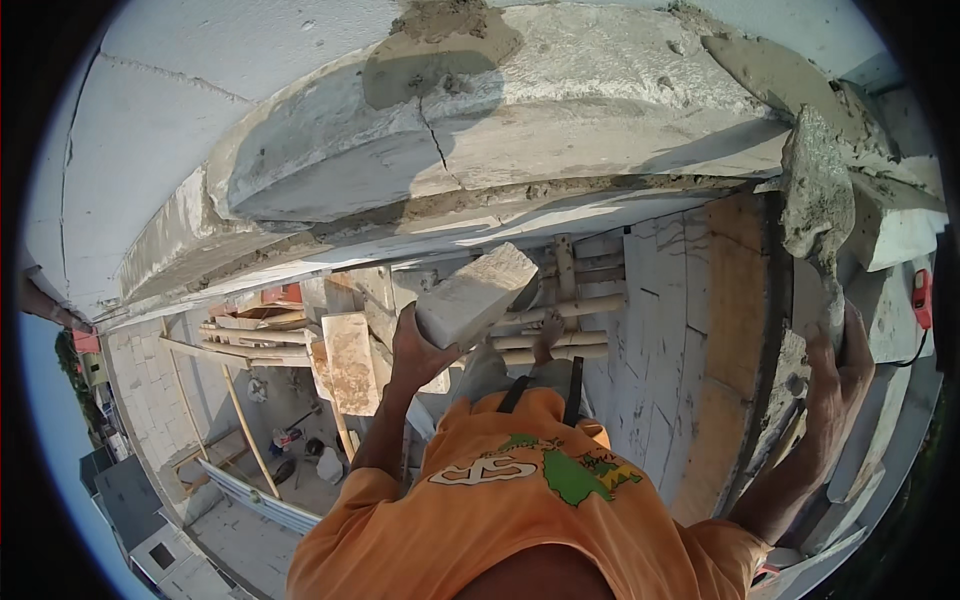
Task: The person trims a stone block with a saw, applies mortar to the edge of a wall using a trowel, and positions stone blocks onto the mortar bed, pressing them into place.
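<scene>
My left hand (418,352) is closed round one end of a light grey concrete block (478,292), held tilted in front of my body below the ledge. Over at the right, my right hand (840,370) grips a mortar-smeared trowel (818,185), its blade pointing up and away. The trowel's handle is mostly hidden by my fingers. Ahead runs a curved concrete ledge (600,145) against the wall, with a crack down its face. Wet mortar (440,60) lies on its top near the middle, and more mortar (780,85) is spread near its right end.
Under me, wooden poles (560,310) form a scaffold, with a bare foot on them. A stained pale slab (350,362) stands left of my left arm. Far below lies a floor with scattered tools. A small red device with a cord (922,298) is at the right edge.
</scene>
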`<state>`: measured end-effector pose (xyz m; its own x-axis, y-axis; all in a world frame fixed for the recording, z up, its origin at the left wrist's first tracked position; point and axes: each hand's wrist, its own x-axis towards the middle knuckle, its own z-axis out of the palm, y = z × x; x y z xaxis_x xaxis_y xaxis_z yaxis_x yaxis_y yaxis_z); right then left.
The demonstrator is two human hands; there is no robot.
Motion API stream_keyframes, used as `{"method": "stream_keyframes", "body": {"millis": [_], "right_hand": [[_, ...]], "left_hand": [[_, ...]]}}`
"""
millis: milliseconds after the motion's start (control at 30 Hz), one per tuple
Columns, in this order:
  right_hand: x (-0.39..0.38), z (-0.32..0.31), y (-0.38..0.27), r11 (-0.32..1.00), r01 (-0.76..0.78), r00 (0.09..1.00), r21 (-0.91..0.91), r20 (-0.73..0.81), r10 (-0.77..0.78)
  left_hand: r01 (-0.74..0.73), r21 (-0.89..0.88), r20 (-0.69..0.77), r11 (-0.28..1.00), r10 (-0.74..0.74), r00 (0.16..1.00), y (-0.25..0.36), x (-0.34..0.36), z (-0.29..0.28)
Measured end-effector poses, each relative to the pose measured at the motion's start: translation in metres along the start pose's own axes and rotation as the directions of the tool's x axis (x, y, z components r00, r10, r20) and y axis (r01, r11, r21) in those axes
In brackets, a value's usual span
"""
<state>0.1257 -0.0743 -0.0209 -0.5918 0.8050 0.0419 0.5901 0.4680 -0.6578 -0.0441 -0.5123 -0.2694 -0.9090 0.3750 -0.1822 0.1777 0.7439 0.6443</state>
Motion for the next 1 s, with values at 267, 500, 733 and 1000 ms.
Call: {"method": "stream_keyframes", "body": {"millis": [267, 500, 733, 1000], "right_hand": [[-0.038, 0.145, 0.129, 0.972, -0.172, 0.817, 0.158, 0.574, 0.051], [-0.1, 0.321, 0.233, 0.869, -0.496, 0.651, 0.001, 0.662, 0.371], [-0.183, 0.518, 0.336, 0.935, -0.292, 0.779, -0.201, 0.517, 0.354], [-0.219, 0.75, 0.424, 0.871, -0.094, 0.815, -0.482, 0.466, 0.346]], "left_hand": [[-0.082, 0.025, 0.199, 0.996, 0.075, 0.977, -0.035, 0.035, 0.024], [-0.066, 0.13, 0.326, 0.989, 0.02, 0.945, -0.082, 0.055, 0.044], [-0.035, 0.148, 0.418, 0.988, -0.031, 0.908, -0.143, 0.062, 0.055], [0.031, 0.218, 0.387, 0.975, -0.115, 0.915, -0.194, 0.07, 0.096]]}}
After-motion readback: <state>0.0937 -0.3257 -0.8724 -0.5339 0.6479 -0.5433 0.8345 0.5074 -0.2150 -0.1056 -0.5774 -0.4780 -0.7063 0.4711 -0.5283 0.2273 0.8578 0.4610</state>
